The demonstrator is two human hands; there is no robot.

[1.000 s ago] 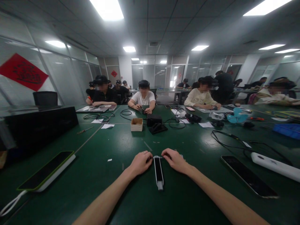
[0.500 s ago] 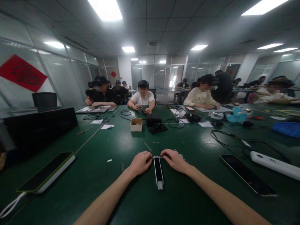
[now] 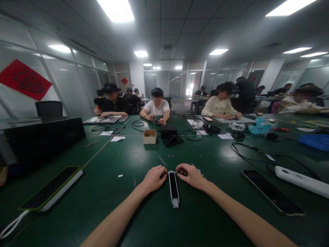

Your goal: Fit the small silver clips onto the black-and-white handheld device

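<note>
A narrow black and white stick-shaped device lies lengthwise on the green table in front of me. My left hand rests curled at its far end on the left side, fingertips pinched against it. My right hand is curled at the same end on the right side, fingertips pinched on a small part there that I cannot make out. A small object peeks out just beyond my right hand.
A phone in a green case lies at the left, a black phone and a white power strip at the right. A small cardboard box, black gear and cables sit farther back. Several people work across the table.
</note>
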